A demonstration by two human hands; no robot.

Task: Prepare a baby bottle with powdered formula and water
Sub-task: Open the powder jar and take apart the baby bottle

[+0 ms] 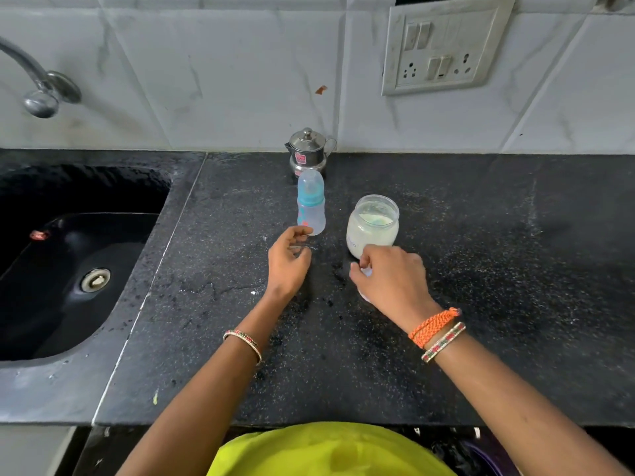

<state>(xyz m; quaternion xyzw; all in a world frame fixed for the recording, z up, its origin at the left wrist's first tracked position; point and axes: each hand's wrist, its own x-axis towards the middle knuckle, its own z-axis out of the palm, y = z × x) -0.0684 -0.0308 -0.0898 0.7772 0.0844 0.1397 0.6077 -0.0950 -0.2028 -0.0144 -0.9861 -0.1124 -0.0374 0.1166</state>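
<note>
A clear baby bottle (311,204) with a teal collar and a domed cap stands upright on the black counter (481,269). To its right stands an open jar of white formula powder (372,223) with no lid on. My left hand (288,261) hovers just in front of the bottle's base, fingers curled and apart, holding nothing. My right hand (390,280) rests on the counter in front of the jar, fingers closed on a white lid (366,274), which is mostly hidden under the palm.
A small steel pot with a lid (308,151) stands against the tiled wall behind the bottle. A black sink (62,255) lies to the left, under a steel tap (37,84). A switch panel (443,46) is on the wall at upper right.
</note>
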